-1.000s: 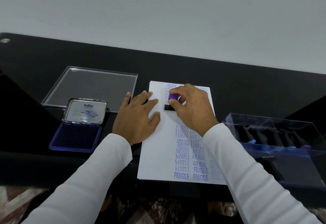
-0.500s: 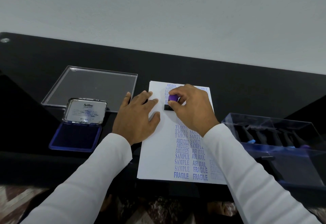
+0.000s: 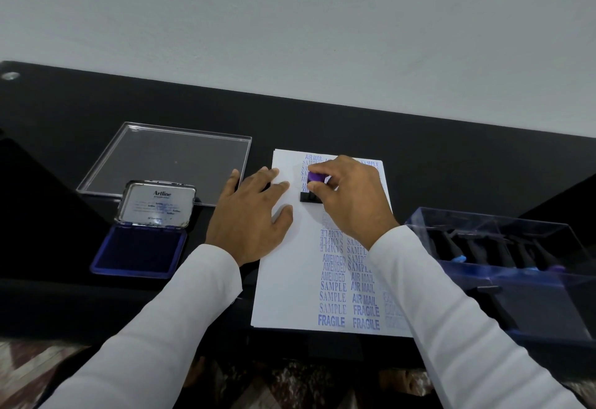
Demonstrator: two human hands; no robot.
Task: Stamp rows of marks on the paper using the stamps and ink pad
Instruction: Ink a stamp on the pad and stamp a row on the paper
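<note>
- Fingers [image 3: 317, 186] of the right hand [image 3: 353, 202] are curling round the purple knob of a stamp [image 3: 312, 187], its black rectangular base sitting flat on the paper [image 3: 290, 279] in the upper part of the sheet.
- Fingers of the left hand [image 3: 250, 215] are lying straight and spread, pressing flat on the paper's left edge just beside the stamp.
- White matte paper is showing columns of blue marks: FRAGILE, SAMPLE, AMENDED, AIR MAIL.
- White long sleeves are covering both arms.
- Ink pad [image 3: 138, 254], a shallow blue felt rectangle, is lying open left of the paper, its metal lid [image 3: 157, 204] tilting up.
- Clear plastic lid [image 3: 167, 160], flat and square, is lying behind the ink pad.
- Translucent blue box [image 3: 516, 263] holding more stamps is sitting right of the paper.
- Glossy black surface [image 3: 451, 157] is meeting a plain pale wall [image 3: 290, 21].
</note>
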